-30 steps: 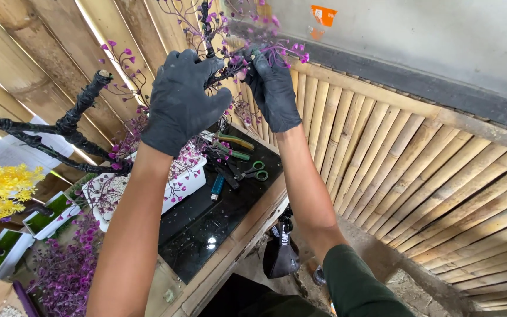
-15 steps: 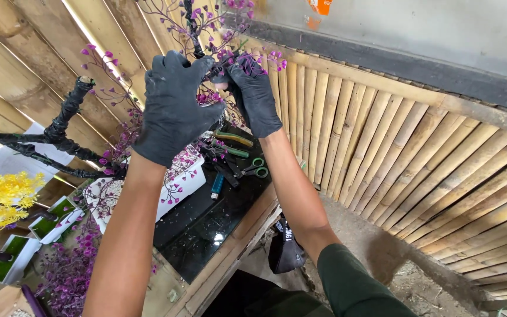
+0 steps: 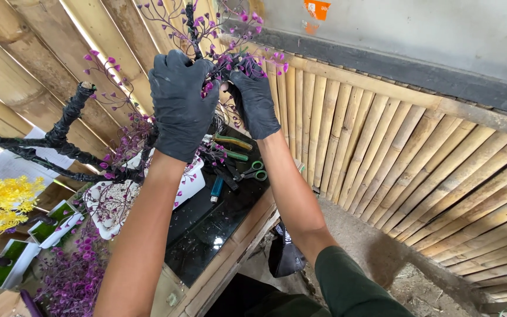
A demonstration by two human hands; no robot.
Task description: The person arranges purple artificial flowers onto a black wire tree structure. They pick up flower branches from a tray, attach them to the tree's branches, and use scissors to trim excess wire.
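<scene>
Your left hand point(image 3: 182, 105) and right hand point(image 3: 253, 100) both grip the purple flower branch point(image 3: 224, 61); hold it steady and twist gently.

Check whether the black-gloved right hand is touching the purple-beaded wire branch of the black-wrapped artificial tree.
Touching. The head view shows the right hand closed around the purple-beaded wire branch, its fingers pinching the stem beside the left hand.

A single head-worn camera looks down and forward, close over the raised hands point(image 3: 218, 100) (surface point(image 3: 206, 229) below).
</scene>
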